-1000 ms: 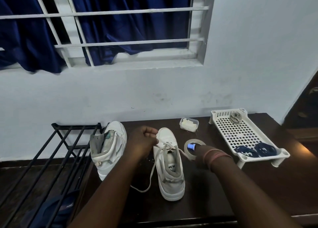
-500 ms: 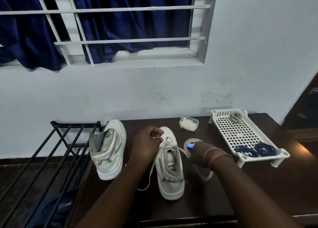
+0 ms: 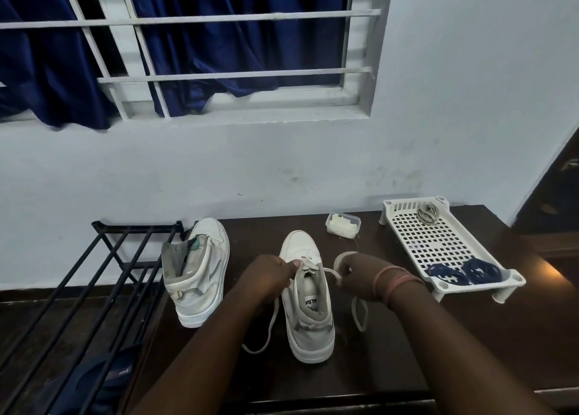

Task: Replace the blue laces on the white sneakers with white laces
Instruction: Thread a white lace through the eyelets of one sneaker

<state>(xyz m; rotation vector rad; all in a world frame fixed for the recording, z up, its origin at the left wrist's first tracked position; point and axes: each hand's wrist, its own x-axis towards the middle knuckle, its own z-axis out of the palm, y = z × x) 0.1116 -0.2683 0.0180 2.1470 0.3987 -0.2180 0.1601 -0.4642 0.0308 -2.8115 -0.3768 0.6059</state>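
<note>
A white sneaker (image 3: 308,317) stands toe-away in the middle of the dark table, with a white lace (image 3: 269,327) threaded through its lowest eyelets. My left hand (image 3: 269,276) pinches the lace's left end at the eyelets. My right hand (image 3: 360,275) grips the right end, which loops down onto the table. The second white sneaker (image 3: 200,276), unlaced, stands to the left. Two coiled blue laces (image 3: 463,272) lie at the near end of a white perforated tray (image 3: 438,242). A bundled white lace (image 3: 427,213) lies at the tray's far end.
A roll of tape (image 3: 340,259) lies partly hidden behind my right hand. A small clear box (image 3: 343,225) sits near the wall. A black metal rack (image 3: 94,283) stands left of the table, with dark blue fabric (image 3: 94,380) under it. The table's front edge is just below my forearms.
My left hand has dropped from the toe side down to the eyelets. My right hand has moved left toward the shoe and taken the lace's right end, covering the tape roll.
</note>
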